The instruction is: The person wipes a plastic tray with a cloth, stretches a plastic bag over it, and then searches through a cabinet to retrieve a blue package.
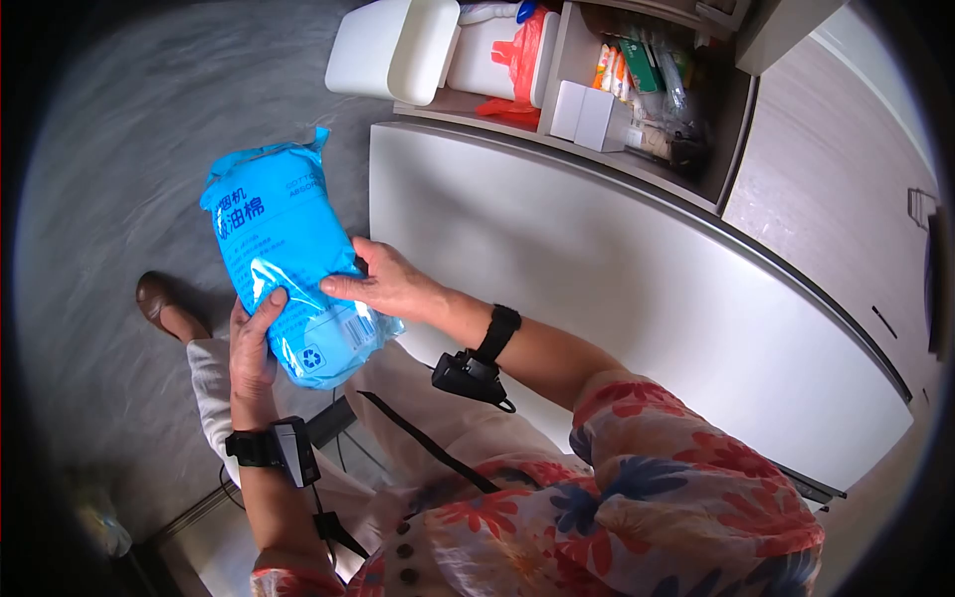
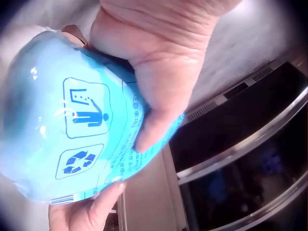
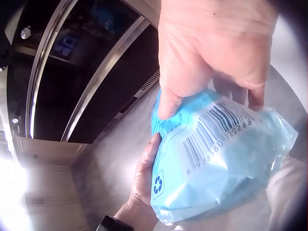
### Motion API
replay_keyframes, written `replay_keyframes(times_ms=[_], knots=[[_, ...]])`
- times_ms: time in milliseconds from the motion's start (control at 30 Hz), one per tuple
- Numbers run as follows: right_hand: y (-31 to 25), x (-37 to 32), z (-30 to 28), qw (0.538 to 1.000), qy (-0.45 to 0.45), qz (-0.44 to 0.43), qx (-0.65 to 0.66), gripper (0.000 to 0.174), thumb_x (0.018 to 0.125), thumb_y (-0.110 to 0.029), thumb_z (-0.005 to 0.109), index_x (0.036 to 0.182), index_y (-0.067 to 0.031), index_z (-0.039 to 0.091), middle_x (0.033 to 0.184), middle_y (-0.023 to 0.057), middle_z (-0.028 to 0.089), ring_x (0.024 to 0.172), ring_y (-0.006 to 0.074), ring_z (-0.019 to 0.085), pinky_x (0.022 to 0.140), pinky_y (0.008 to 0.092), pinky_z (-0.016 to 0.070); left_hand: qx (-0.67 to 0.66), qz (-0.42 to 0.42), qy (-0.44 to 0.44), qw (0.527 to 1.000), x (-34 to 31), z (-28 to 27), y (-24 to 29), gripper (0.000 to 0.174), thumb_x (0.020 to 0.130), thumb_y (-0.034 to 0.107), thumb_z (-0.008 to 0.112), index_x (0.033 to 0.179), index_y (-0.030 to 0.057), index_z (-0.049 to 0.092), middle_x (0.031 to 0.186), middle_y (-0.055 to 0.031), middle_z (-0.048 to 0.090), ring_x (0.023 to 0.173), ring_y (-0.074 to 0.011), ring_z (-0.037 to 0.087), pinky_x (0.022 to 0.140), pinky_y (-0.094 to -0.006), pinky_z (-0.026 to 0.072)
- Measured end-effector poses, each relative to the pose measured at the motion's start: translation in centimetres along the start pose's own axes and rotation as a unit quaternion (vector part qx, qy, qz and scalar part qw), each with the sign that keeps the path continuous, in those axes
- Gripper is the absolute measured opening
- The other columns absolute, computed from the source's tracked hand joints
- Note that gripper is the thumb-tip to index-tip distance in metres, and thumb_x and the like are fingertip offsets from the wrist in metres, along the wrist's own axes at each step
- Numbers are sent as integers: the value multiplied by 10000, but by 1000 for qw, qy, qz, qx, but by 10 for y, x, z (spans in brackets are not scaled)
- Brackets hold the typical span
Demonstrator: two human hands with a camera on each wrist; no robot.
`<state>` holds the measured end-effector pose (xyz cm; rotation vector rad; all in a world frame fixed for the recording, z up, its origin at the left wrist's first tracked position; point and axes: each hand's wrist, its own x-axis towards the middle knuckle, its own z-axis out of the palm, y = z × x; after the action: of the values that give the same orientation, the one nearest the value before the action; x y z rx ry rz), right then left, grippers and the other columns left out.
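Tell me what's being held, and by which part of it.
A blue plastic package: the left hand and right hand grip its opposite sides, near the end with the barcode.

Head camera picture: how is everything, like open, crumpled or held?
Blue packet: plump, wrinkled, held up; can't tell if sealed
Left hand: gripping the packet
Right hand: gripping the packet
Compartment: open, cluttered
Red bag: crumpled
Brown shoe: being worn
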<state>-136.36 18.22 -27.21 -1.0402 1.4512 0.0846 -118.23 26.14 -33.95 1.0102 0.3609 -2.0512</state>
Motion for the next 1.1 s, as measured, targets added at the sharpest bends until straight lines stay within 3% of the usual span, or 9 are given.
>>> replay_keyframes(times_ms=[233, 300, 400, 533, 600, 800, 1000, 1100], knots=[[15, 18, -6, 991, 37, 54, 119, 389, 801, -243, 696, 1043, 31, 562, 924, 96, 637, 809, 140, 595, 734, 292, 494, -67, 34, 4, 997, 26, -6, -27, 771, 766, 313, 705, 1344, -3, 305, 1269, -150, 465, 1142, -244, 483, 959, -363, 402], [15, 27, -6, 984, 51, 61, 157, 371, 807, -232, 691, 1046, 22, 567, 923, 81, 634, 807, 127, 588, 735, 283, 492, 7, 96, 8, 995, 28, -3, -22, 843, 778, 377, 677, 1402, 28, 231, 1334, -155, 409, 1200, -240, 438, 982, -358, 385], [14, 34, -11, 975, 54, 110, 187, 368, 817, -228, 681, 1073, 8, 562, 941, 70, 621, 825, 130, 583, 745, 281, 493, 30, 90, -11, 995, 32, 0, -12, 935, 737, 385, 712, 1424, 39, 179, 1362, -165, 372, 1224, -257, 409, 997, -362, 371], [19, 41, -7, 963, 37, 135, 232, 401, 821, -230, 675, 1106, 16, 537, 976, 87, 606, 855, 149, 577, 756, 295, 495, 59, 75, 7, 995, 29, 6, -4, 953, 694, 343, 758, 1414, 35, 215, 1334, -161, 408, 1200, -262, 436, 997, -367, 372], [22, 44, -6, 961, 34, 137, 238, 413, 822, -232, 674, 1114, 21, 528, 988, 95, 603, 863, 154, 577, 757, 301, 496, 58, 28, 34, 997, 31, 9, -2, 949, 671, 271, 783, 1407, 31, 234, 1291, -158, 454, 1158, -259, 476, 987, -366, 383], [28, 53, 2, 969, 38, 144, 197, 481, 831, -277, 657, 1151, 42, 492, 1024, 125, 598, 895, 178, 580, 781, 307, 490, -3, 36, 73, 997, 35, 2, -7, 873, 673, 152, 776, 1381, 25, 281, 1212, -150, 517, 1073, -252, 535, 927, -351, 433], [20, 58, 7, 989, -1, 66, 131, 549, 829, -320, 655, 1166, 64, 454, 1041, 163, 595, 942, 211, 579, 821, 325, 475, 5, 77, 104, 992, 35, -8, -3, 727, 736, 177, 732, 1332, 13, 349, 1174, -120, 536, 1047, -222, 544, 905, -339, 439], [19, 55, 7, 998, -25, 19, 48, 560, 828, -331, 656, 1168, 63, 450, 1036, 169, 597, 950, 207, 576, 829, 329, 470, -16, 69, 132, 989, 34, -8, 1, 770, 707, 150, 753, 1338, 1, 337, 1175, -153, 534, 1034, -234, 557, 881, -337, 460]])
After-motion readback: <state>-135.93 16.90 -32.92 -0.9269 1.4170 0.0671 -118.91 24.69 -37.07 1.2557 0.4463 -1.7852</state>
